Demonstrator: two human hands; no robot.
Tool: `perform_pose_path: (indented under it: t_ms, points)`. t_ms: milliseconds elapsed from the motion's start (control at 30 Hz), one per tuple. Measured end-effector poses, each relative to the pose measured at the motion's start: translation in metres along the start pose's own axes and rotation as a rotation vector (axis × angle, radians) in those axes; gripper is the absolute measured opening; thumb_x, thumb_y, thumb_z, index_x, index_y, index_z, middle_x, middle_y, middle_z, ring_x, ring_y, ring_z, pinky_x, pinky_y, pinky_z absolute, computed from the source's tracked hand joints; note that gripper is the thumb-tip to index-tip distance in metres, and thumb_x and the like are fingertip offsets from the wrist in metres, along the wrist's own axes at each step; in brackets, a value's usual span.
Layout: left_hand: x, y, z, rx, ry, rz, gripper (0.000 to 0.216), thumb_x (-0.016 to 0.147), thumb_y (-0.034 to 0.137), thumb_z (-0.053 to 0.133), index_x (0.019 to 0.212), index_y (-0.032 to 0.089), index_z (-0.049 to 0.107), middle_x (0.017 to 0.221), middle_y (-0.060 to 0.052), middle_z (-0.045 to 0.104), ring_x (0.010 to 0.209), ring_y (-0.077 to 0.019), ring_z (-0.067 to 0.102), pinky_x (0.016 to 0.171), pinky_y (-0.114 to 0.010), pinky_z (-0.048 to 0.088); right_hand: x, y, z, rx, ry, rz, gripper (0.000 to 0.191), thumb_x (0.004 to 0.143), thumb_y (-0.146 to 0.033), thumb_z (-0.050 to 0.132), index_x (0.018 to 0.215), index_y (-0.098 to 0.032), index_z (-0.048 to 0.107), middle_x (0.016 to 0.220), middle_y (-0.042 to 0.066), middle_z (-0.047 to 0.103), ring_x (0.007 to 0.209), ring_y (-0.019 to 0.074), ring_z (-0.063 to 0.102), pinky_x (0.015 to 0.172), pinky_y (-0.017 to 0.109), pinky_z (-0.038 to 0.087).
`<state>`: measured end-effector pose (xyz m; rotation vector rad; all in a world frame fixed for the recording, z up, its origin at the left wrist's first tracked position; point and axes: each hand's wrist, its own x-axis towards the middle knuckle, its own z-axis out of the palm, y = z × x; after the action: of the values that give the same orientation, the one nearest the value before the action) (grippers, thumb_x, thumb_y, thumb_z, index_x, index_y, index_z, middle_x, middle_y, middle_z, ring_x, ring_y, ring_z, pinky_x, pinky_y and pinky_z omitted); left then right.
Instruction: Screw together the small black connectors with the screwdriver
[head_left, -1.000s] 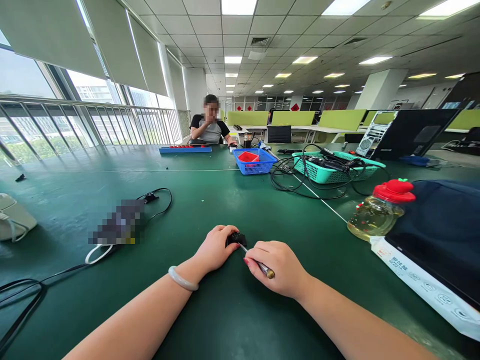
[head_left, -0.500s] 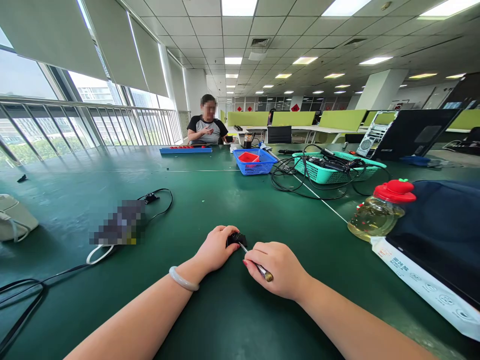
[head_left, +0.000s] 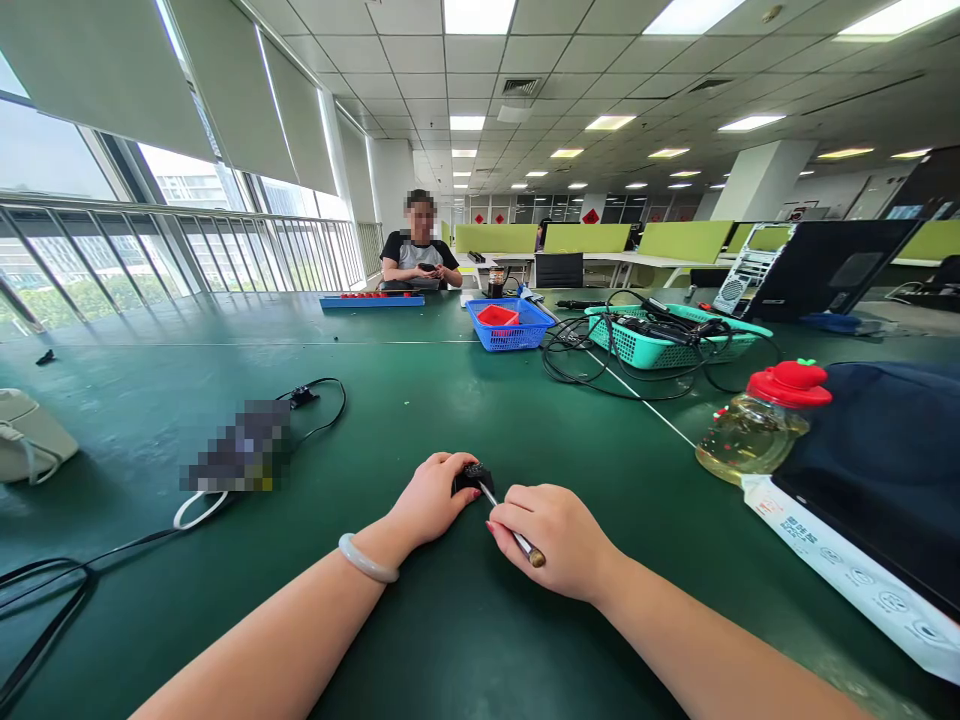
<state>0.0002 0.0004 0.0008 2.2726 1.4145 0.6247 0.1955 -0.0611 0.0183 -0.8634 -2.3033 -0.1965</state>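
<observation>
My left hand (head_left: 435,497), with a pale bangle at the wrist, is closed around a small black object (head_left: 480,476) on the green table (head_left: 420,400). Its kind cannot be made out, as the fingers cover part of it. Pinched in my right hand (head_left: 559,535) is a thin metal screwdriver (head_left: 517,535) with a brownish end. The tool slants down to the left, and its tip meets the black object near my left thumb.
A blue basket (head_left: 514,340) holds a red tray. Tangled cables spill from a teal basket (head_left: 645,352). On the right stand a red-lidded bottle (head_left: 750,435) and a white box (head_left: 847,570). Cables lie at left. A person (head_left: 420,255) sits across the table.
My hands hold nearly the same pose, with the tool's tip still at the black object. The person across the table has lowered a hand and brought both hands together around a dark item.
</observation>
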Motion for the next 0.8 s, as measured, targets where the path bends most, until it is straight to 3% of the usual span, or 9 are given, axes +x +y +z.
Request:
perform_pose_path:
  t_ms: [400,800]
  points:
    - [-0.0003,0.0006,-0.0007,-0.004,0.000,0.020,0.034,0.081,0.022,0.060,0.115,0.026,0.061,0.113,-0.004,0.067,0.117,-0.0242,0.054,0.105,-0.041,0.043,-0.0011,0.0002,0.0006,-0.005,0.009,0.004,0.029,0.093,-0.021,0.046,0.069,-0.017,0.061,0.061,-0.001,0.052,0.053,0.0090,0.040,0.055,0.026,0.025]
    - [-0.0006,0.0019,-0.0013,-0.002,-0.008,-0.017,0.044,0.082,0.024,0.060,0.126,0.024,0.057,0.118,-0.007,0.066,0.116,-0.0238,0.057,0.104,-0.040,0.044,-0.0020,0.0027,0.0017,-0.013,0.071,0.047,0.027,0.095,-0.022,0.046,0.076,-0.018,0.065,0.066,0.000,0.055,0.054,0.0089,0.043,0.055,0.025,0.028]
